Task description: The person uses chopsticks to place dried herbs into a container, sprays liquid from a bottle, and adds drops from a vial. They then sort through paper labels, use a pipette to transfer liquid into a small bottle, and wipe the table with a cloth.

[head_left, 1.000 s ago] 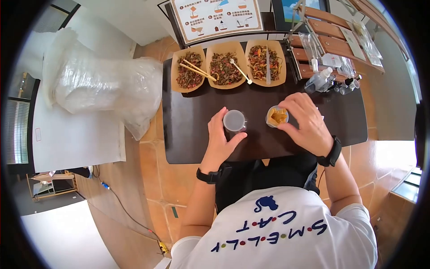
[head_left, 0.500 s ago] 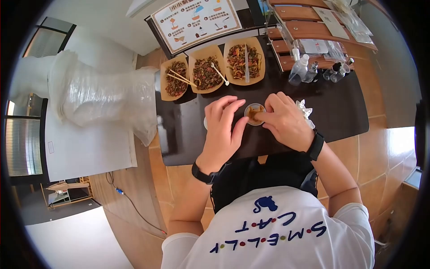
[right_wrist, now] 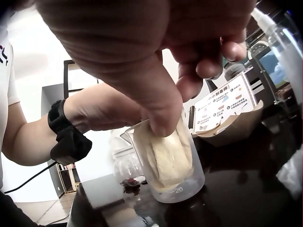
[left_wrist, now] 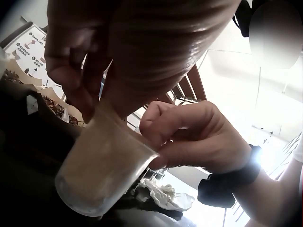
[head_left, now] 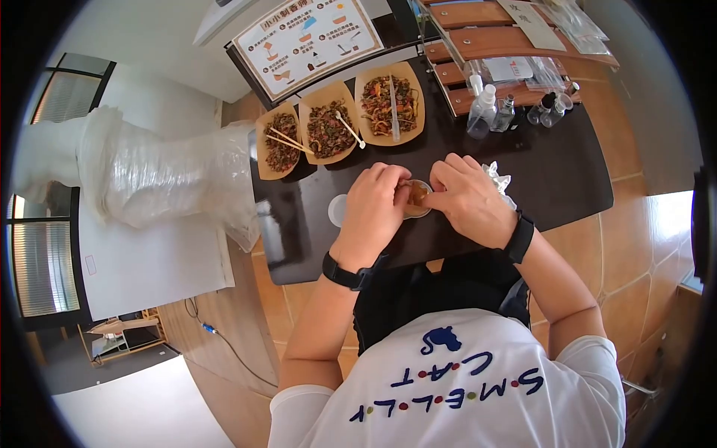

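A small clear plastic measuring beaker (right_wrist: 196, 182) stands on the dark table between both hands, tilted in the left wrist view. Inside it sits a pale, folded paper filter (right_wrist: 168, 163), its inside stained amber-brown (head_left: 418, 196) from above. My left hand (head_left: 371, 209) pinches the filter's edge at the left of the rim. From the other side, my right hand (head_left: 474, 200) has thumb and finger on the filter at the rim. Beside the left hand stands a clear jar (right_wrist: 127, 163) with dark red bits inside and a white lid (head_left: 337, 210).
Three paper trays of dried plant bits line the back: one with chopsticks (head_left: 290, 140), one with a white stick (head_left: 348, 128), one with a clear dropper (head_left: 394, 108). Bottles (head_left: 485, 112) stand back right. Crumpled white tissue (head_left: 498, 183) lies beside the right hand.
My right hand brought the beaker left, toward the middle. The left hand left the lidded jar and moved over to the beaker's rim, where its fingers now pinch the filter. The head view shifted.
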